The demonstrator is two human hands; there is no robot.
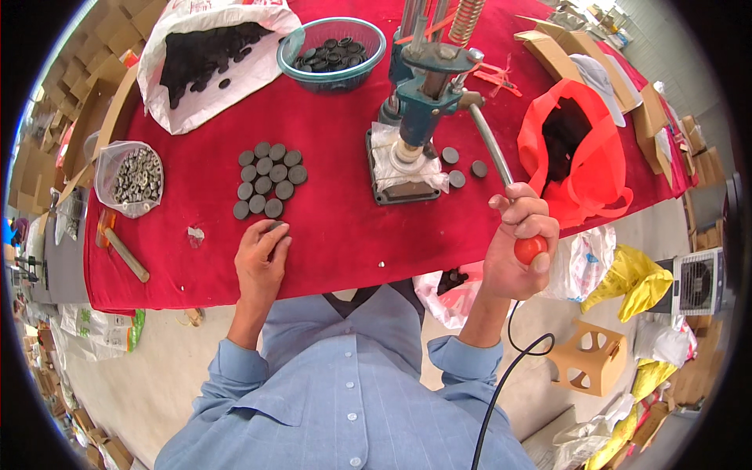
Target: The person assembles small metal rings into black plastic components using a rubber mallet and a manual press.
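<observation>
My left hand [262, 252] is closed near the front of the red-covered table, its fingertips pinching a small dark round cap [274, 225]. Just beyond it lies a cluster of dark round caps [271, 171], set flat side by side. My right hand [520, 244] wraps around the red ball knob [530, 249] of a metal lever [491, 145]. That lever belongs to a green hand press [427, 110]. White plastic [403, 166] covers part of the press base, and 3 loose caps [456, 178] lie to its right.
At the back stand a white sack [274, 70] of black pieces and a blue-green basket [356, 78] with black caps. A clear bag [103, 176] of metal parts and a hammer [125, 254] lie left. A red bag [599, 188] sits right. A black cable [501, 384] hangs by my right arm.
</observation>
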